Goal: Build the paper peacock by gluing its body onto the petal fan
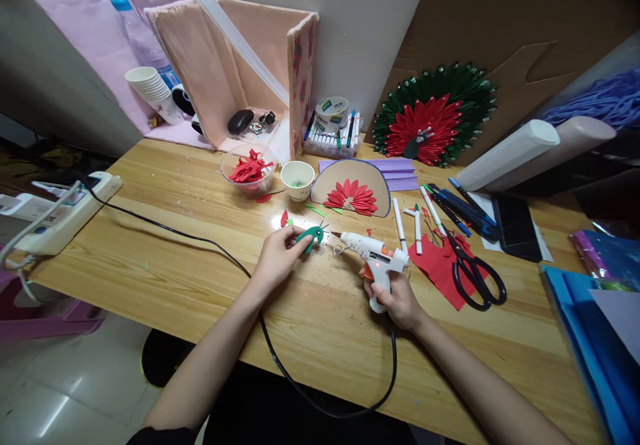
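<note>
Between the fingers of my left hand (pixel 281 248) is a small green paper bird head (pixel 312 237) with a dark eye and thin black strands at its top. My right hand (pixel 395 296) grips a white hot glue gun (pixel 377 255) with orange parts, a small light glowing on its side. Its nozzle points left and sits close to the bird head; whether they touch I cannot tell. Just behind lies a cardboard half-round (pixel 383 188) edged in blue, with red paper petals (pixel 353 197) fanned across its lower middle.
The glue gun's black cord (pixel 270 345) loops along the table's front edge to a power strip (pixel 75 212). Black scissors (pixel 477 275) lie on red paper (pixel 437 268) at right. Behind stand a paper cup (pixel 298 180), a bowl of red scraps (pixel 249 170) and a green-and-red peacock craft (pixel 435 115).
</note>
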Demonstrator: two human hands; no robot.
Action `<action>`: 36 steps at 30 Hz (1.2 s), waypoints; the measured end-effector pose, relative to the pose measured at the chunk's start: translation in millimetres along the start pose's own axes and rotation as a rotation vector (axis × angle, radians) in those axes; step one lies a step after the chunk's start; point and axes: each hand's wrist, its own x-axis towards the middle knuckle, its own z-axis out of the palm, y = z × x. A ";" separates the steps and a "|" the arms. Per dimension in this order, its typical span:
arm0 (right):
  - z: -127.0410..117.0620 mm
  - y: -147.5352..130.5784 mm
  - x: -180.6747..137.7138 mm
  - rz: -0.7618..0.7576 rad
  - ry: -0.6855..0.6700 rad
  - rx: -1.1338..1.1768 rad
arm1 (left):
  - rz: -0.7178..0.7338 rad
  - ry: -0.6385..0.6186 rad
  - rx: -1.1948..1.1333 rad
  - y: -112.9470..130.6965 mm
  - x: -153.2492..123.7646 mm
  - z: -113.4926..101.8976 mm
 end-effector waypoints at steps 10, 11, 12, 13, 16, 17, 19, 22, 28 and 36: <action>-0.9 -0.1 0.4 -0.039 -0.066 0.054 | 0.014 -0.015 0.020 -2.0 -0.7 0.1; -0.9 0.3 0.4 -0.038 -0.067 0.054 | 0.017 -0.016 0.025 -2.1 -0.6 0.2; -1.0 0.7 0.3 -0.036 -0.068 0.052 | 0.020 -0.016 0.029 -2.2 -0.6 0.3; -1.1 1.1 0.3 -0.034 -0.068 0.050 | 0.022 -0.017 0.030 -2.2 -0.5 0.4; -1.0 1.6 0.0 -0.029 -0.068 0.043 | 0.029 -0.015 0.031 -1.8 -0.4 0.5; -0.9 1.5 0.0 -0.029 -0.067 0.043 | 0.030 -0.012 0.031 -1.5 -0.4 0.6; -0.7 0.9 0.0 -0.027 -0.066 0.045 | 0.028 -0.011 0.032 -1.0 -0.6 0.6; -0.5 -0.4 0.0 -0.021 -0.067 0.051 | 0.016 -0.013 0.029 -0.3 -1.0 0.5; -1.0 -2.2 0.1 -0.014 -0.067 0.034 | 0.022 -0.011 0.007 0.3 -0.9 0.2; -0.7 -1.8 -0.1 -0.016 -0.066 0.039 | 0.026 -0.016 0.019 1.6 -2.0 -0.2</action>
